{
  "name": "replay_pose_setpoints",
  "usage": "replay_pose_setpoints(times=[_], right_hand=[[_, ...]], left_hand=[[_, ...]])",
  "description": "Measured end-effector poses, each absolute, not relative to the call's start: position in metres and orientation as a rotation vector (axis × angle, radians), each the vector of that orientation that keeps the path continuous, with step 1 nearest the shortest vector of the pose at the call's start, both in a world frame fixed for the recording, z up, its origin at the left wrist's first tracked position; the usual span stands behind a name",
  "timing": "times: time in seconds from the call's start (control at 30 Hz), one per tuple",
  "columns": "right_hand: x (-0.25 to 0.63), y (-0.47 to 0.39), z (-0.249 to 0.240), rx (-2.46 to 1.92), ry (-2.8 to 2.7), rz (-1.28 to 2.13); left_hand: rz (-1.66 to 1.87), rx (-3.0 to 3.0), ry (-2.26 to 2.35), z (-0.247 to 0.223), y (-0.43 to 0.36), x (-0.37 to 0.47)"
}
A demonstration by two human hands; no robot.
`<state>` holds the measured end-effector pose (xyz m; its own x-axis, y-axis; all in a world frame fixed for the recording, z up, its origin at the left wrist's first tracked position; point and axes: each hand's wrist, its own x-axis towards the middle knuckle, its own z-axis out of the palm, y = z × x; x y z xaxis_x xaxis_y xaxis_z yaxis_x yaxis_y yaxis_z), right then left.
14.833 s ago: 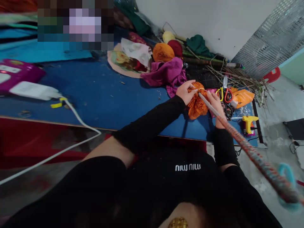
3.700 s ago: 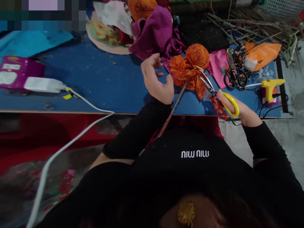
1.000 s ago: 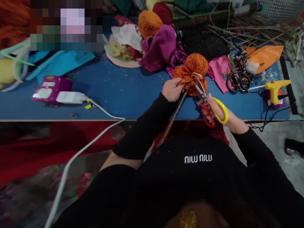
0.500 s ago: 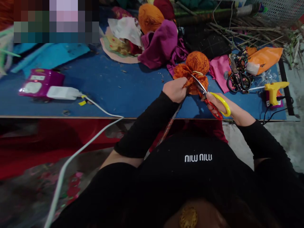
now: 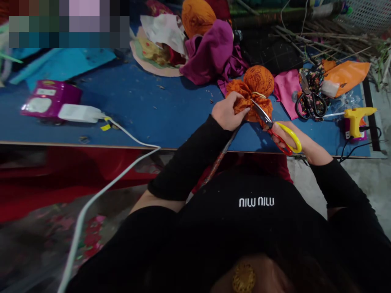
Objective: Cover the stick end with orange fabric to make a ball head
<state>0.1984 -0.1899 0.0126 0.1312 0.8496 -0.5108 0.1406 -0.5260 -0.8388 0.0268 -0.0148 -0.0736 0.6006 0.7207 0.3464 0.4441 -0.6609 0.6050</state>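
An orange patterned cloth bundle (image 5: 259,81) lies near the table's front edge. Its top is a round ball, bound with a pale tie (image 5: 259,96) above loose ruffled cloth. My left hand (image 5: 228,112) is closed on the ruffled cloth at the left, its thumb pointing toward the scissors' tip. Scissors with one red and one yellow handle (image 5: 297,138) are gripped in my right hand (image 5: 282,132). Their blades look nearly together and lie across the ruffles, the tip just under the tie. Whether they bite into cloth I cannot tell.
To the right are black-handled scissors (image 5: 310,106), pink cloth (image 5: 287,92) and a yellow glue gun (image 5: 356,121). Purple cloth (image 5: 209,53) is heaped behind. A purple power box (image 5: 50,101) with a white plug and cable (image 5: 131,138) stands left. Dry twigs (image 5: 332,36) lie at the back right.
The whole view has shifted slightly. My left thumb now reaches out over the ruffled cloth toward the blades. The scissors remain at the cloth below the tie.
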Motion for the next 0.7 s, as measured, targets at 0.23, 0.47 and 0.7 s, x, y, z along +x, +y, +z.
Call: replay_pose_setpoints(times=[0.23, 0.47, 0.7], right_hand=[[0.208, -0.194, 0.021, -1.672, -1.088, 1.517], [0.210, -0.194, 0.033, -1.679, -1.097, 1.540], [0.208, -0.187, 0.029, -1.601, -1.076, 1.577]], left_hand=[[0.982, 2.127, 0.884, -0.069, -0.020, 0.028], [0.960, 1.733, 0.804, -0.088, -0.011, 0.031], [0.822, 1.715, 0.668, -0.085, -0.015, 0.031]])
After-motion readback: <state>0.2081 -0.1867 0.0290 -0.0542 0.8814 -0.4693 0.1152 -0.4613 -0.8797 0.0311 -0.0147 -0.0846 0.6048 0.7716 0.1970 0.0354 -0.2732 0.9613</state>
